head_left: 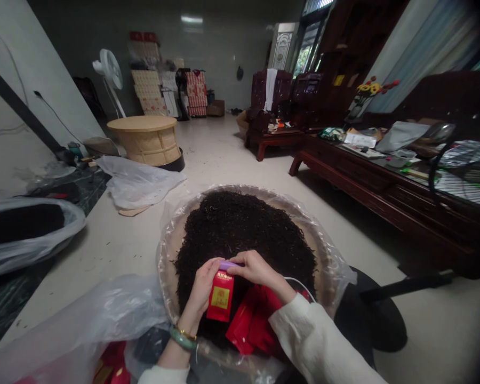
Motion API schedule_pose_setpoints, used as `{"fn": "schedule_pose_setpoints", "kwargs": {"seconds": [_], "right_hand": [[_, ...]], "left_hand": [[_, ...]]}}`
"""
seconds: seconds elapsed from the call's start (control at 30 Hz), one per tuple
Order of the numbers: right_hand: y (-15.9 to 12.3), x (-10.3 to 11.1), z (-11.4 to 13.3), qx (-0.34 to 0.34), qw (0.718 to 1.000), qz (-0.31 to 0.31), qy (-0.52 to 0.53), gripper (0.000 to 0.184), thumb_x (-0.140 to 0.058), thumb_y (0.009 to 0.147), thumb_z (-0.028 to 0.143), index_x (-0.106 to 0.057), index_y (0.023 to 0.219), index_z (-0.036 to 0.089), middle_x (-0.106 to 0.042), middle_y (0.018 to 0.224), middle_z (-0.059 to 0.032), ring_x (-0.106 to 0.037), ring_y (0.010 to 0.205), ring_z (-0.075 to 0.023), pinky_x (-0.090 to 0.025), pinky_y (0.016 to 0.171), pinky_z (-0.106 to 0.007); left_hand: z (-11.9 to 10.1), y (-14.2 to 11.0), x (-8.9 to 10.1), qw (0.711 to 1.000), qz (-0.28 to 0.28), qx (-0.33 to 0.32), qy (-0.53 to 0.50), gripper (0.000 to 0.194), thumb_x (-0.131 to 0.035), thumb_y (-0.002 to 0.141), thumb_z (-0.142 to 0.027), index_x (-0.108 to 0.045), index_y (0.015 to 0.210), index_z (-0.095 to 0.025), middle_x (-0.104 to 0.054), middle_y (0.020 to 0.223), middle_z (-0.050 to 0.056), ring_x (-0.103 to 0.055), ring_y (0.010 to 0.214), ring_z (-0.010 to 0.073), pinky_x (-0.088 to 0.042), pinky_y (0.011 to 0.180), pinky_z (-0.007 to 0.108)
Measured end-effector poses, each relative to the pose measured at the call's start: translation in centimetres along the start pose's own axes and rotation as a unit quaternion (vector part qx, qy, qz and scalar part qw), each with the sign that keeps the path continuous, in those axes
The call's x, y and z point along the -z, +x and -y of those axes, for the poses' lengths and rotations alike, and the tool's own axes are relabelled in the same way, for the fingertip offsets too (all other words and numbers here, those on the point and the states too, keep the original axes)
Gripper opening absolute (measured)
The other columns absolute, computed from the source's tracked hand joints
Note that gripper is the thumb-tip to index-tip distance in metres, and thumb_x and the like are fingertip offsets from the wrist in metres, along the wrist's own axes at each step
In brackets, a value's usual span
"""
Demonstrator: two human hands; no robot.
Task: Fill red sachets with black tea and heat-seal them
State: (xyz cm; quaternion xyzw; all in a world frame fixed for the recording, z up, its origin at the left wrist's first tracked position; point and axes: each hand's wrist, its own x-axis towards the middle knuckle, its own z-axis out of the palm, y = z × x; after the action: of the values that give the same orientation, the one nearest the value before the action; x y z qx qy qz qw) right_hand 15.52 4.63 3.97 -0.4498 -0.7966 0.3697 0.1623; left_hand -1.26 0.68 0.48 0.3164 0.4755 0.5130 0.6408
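Red packet [220, 298] hangs upright at the near side of a broad, plastic-lined basket [168, 250], just in front of the dark, leafy heap [244, 229]. The left hand [204, 284] pinches its top left edge, while the right hand [256, 268] grips a purple strip [227, 264] lying across the top; holding both ends probably keeps that edge straight and the packet from swinging. Its front faces the wearer, perhaps simply because of the grip. More red packets [253, 320] lie to the right on the near part of the heap, presumably within easy reach, and the clear lining likely keeps the leaves off the basket. Fingers cover both ends of the strip, so whether it is a clip or a tool cannot be told. The right forearm hides part of the packets, a white cord [300, 281] vanishes behind that wrist, and the red items [114, 362] at near left are veiled by plastic and cut off.
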Motion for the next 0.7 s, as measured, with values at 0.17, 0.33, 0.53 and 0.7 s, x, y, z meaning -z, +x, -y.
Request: {"fn": "schedule_pose_setpoints", "kwargs": {"seconds": [0.17,0.33,0.53,0.7], "right_hand": [[-0.1,0.1,0.1,-0.004,1.000,-0.015,-0.002,0.025,-0.061,0.084,0.036,-0.076,0.097,0.021,-0.074,0.083,-0.0011,-0.063,0.075,-0.0180,-0.039,0.065,-0.023],[-0.1,0.1,-0.2,-0.019,0.998,0.017,0.061,0.035,-0.061,0.082,0.044,-0.074,0.104,0.021,-0.075,0.082,-0.0004,-0.062,0.072,-0.0177,-0.040,0.061,-0.023],[0.1,0.7,-2.5,-0.078,0.993,-0.063,0.056,0.039,-0.060,0.082,0.044,-0.071,0.109,0.017,-0.074,0.098,-0.0042,-0.065,0.083,-0.0218,-0.046,0.071,-0.028],[-0.1,1.0,-3.7,-0.117,0.986,-0.118,-0.010,0.040,-0.067,0.078,0.040,-0.069,0.110,0.014,-0.070,0.103,-0.0122,-0.062,0.092,-0.0277,-0.045,0.080,-0.035]], "left_hand": [[-0.2,0.0,-0.1,0.998,0.023,0.044,-0.030,0.059,-0.077,0.060,-0.058,-0.066,0.096,-0.014,-0.071,0.072,0.003,-0.063,0.057,0.0141,-0.046,0.055,0.022],[0.0,-0.2,-0.1,0.987,0.074,0.141,-0.015,0.076,-0.055,0.069,-0.076,-0.065,0.106,-0.011,-0.073,0.068,0.010,-0.066,0.048,0.0193,-0.046,0.044,0.025],[-0.2,-0.2,0.3,0.988,0.053,0.146,0.002,0.071,-0.045,0.079,-0.073,-0.064,0.099,-0.008,-0.075,0.071,0.014,-0.066,0.045,0.0181,-0.047,0.042,0.024],[-0.6,-0.2,0.3,0.991,0.046,0.123,-0.004,0.052,-0.063,0.074,-0.061,-0.055,0.097,-0.014,-0.076,0.074,0.011,-0.068,0.048,0.0196,-0.048,0.042,0.024]]}}
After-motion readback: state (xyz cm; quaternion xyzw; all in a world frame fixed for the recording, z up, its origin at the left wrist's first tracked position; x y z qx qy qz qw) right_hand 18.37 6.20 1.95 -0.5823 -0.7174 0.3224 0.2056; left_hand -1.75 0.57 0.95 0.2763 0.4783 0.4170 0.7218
